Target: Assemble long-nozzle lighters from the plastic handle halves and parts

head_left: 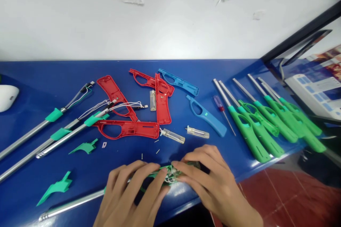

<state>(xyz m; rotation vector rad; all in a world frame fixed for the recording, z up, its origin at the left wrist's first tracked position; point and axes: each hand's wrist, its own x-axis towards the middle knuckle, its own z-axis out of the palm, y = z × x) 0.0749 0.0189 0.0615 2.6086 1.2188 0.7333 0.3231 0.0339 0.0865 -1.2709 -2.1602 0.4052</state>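
At the table's front edge, my left hand [130,193] and my right hand [213,179] both grip an opened green gas lighter [172,173]. White wires show between my fingertips, and most of the handle is hidden under my hands. Its metal tube [74,203] sticks out to the left, low over the blue table. Beyond my left hand lie two loose green triggers, one [60,187] nearer and one [85,147] farther off. Small screws [157,151] are scattered just past my fingers. Clear fuel tanks [173,136] lie a little farther back.
Red handle halves [138,129] and blue ones [209,117] are spread mid-table. Several green lighters [250,138] lie at right beside a screwdriver [223,113]. Metal tubes with wires [37,129] lie at left. A white wall [170,28] stands behind the table.
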